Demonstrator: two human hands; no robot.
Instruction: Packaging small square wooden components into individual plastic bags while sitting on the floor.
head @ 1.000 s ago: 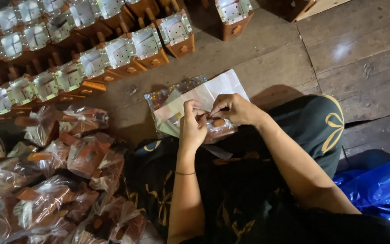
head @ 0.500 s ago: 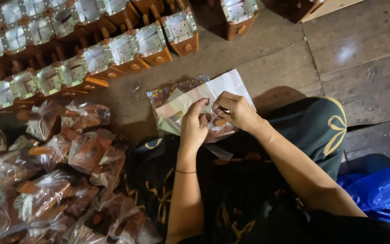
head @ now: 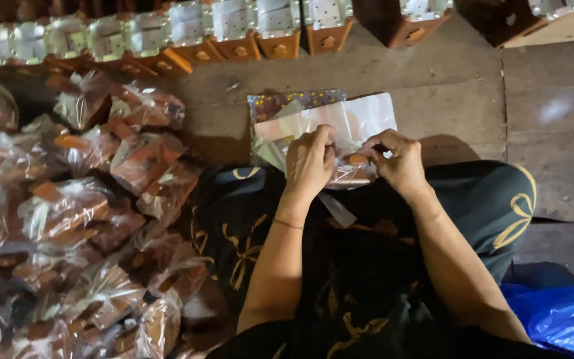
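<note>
I sit on the wooden floor with my legs crossed in a dark cloth with gold swirls; my left hand and my right hand are close together over my lap; both sets of fingers are curled tight and pinch a small clear plastic bag between them; a small orange-brown thing sits inside the bag, right by my right fingertips; the bag rests at the edge of my knee, touching both hands; just past my hands a pile of flat clear bags lies on the floor, on top of a shiny speckled sheet; on my left side there is a big heap of filled plastic bags with brown things in them; far ahead stands a row of little brown boxes with white tops; a blue plastic bag lies by my right leg.
</note>
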